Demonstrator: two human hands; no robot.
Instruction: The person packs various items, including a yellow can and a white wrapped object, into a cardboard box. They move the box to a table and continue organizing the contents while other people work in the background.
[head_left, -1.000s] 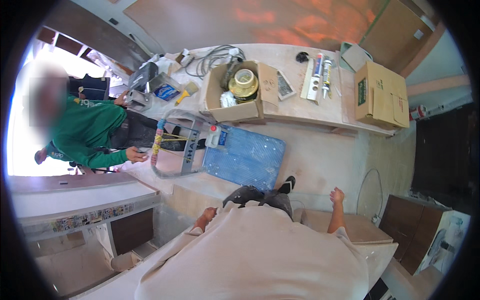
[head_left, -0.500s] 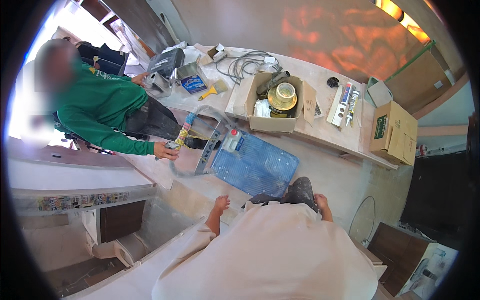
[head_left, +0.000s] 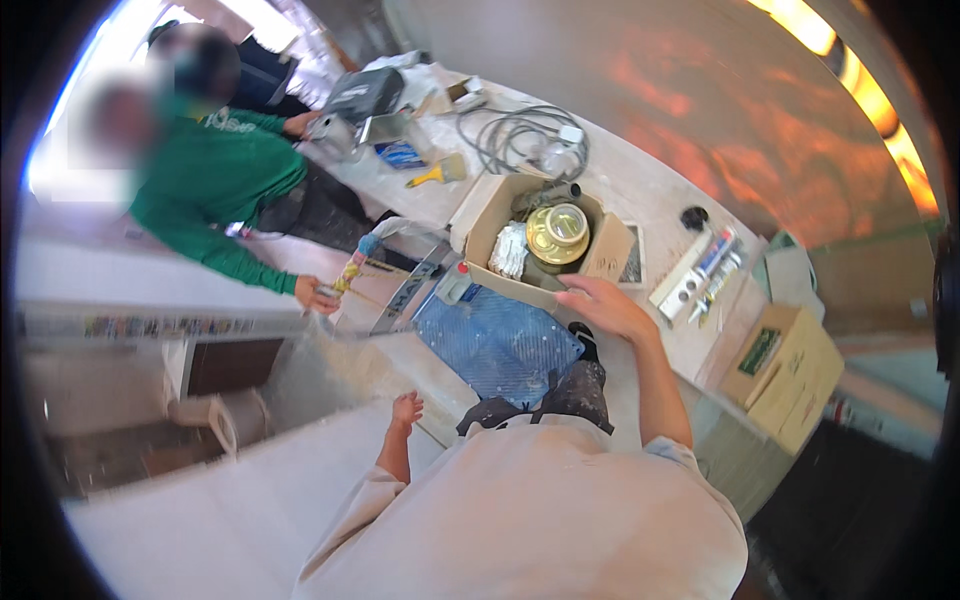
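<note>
My right hand (head_left: 605, 305) is stretched forward with its fingers extended, at the near right corner of an open cardboard box (head_left: 510, 284). I cannot tell whether the fingertips touch the box. Inside the box stand a yellowish can (head_left: 545, 245) with a clear round container (head_left: 567, 224) on top, a crumpled silvery-white wrapping (head_left: 511, 250) and a dark cylindrical piece. My left hand (head_left: 407, 408) hangs low at my left side, fingers loosely apart and holding nothing. Between my hands and the bench lies a blue ribbed platform (head_left: 490, 335), with a white jug with a red cap (head_left: 457, 284) at its far left.
A co-worker in a green top (head_left: 225, 190) stands at the left, one hand on a taped handle (head_left: 345, 275). The bench (head_left: 610, 165) carries a coiled grey cable (head_left: 510, 140), a yellow brush (head_left: 437, 172), sealant tubes (head_left: 715, 260) and a closed carton (head_left: 785, 375). Another person stands behind.
My right hand has risen from my side and reached forward to the box. I have come closer to the bench, and my left hand has shifted leftward, its fingers looser.
</note>
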